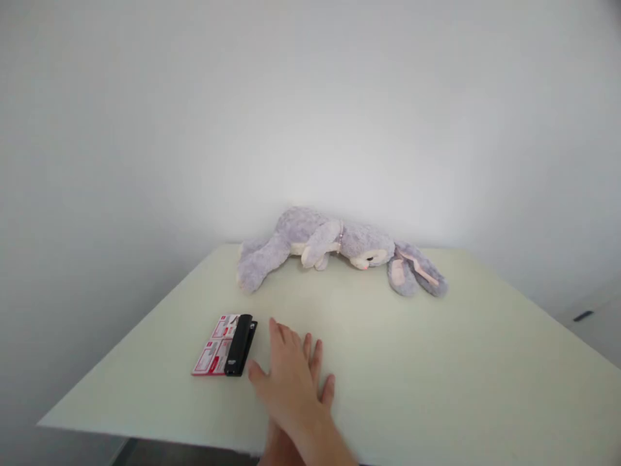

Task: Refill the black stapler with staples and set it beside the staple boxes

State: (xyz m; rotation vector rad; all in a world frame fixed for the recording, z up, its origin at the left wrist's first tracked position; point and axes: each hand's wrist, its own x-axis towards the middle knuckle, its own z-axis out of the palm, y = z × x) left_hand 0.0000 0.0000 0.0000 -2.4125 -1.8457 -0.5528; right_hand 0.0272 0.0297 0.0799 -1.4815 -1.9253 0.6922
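At the lower centre of the frame the right hand (291,378) lies palm down and low over the pale cream worktop (436,362). Its fingers are straight and slightly spread and its thumb is stuck out to the left; it is wide apart and holds nothing. Whether the palm actually rests on the surface I cannot tell. The thumb tip sits just beside, but apart from, the slim black oblong stapler (239,345), which lies at the lower left of the frame. The stapler rests partly on a flat red-and-white printed card (213,353) and runs lengthwise away from the viewer. To take that stapler cleanly, I judge the hand should slide left and turn so thumb and fingers straddle the narrow width. It should then pinch the long sides near the middle, so that the loose card beneath stays behind. No left hand shows clearly. Farther back, at the centre of the frame, a grey-lilac plush rabbit (334,246) with long pink-lined ears lies sprawled on its side at the worktop's far edge. It is well apart from the hand, against a plain white wall (310,97).
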